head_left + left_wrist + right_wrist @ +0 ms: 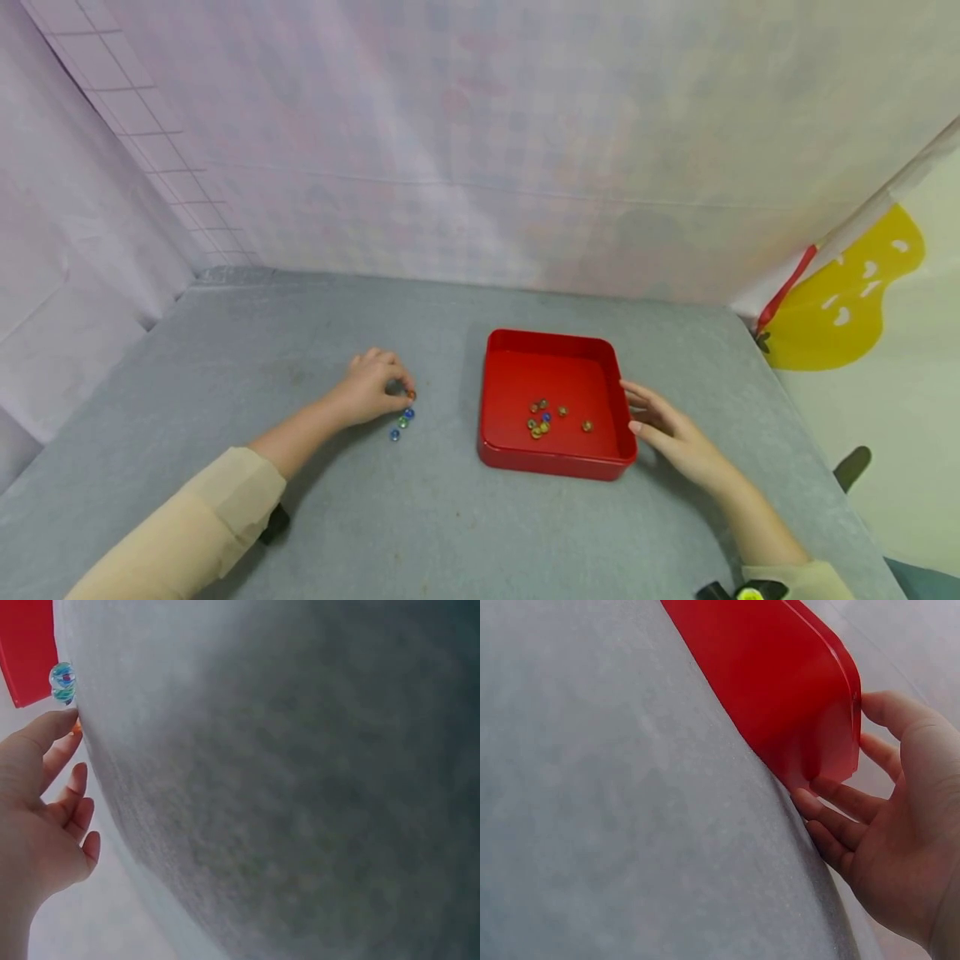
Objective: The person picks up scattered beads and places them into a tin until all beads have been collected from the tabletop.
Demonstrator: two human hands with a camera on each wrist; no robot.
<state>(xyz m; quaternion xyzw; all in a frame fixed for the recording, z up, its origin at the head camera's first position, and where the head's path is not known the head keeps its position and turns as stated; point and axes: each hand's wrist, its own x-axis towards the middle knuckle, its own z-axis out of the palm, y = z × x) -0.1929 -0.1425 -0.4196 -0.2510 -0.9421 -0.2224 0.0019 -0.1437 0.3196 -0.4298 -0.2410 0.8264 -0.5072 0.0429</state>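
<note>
My left hand [372, 386] pinches an orange marble [411, 395] between thumb and index finger, low over the grey table. In the left wrist view only a sliver of that orange marble [76, 728] shows past the fingertips. Just below this hand a blue marble [408, 412], a green marble [402, 422] and another blue marble [394, 435] lie in a short slanting row. To the right sits a square red tray [517, 461] with several marbles in it, mostly yellowish, one blue [546, 417]. With fairly straight fingers, my right hand [678, 437] touches the tray's right wall [832, 735].
A grey cloth covers the table [450, 533]. Pale patterned curtains [480, 167] hang behind it and on the left. Beyond the right edge is a yellow shape with white marks [847, 300] and a red strip [786, 290].
</note>
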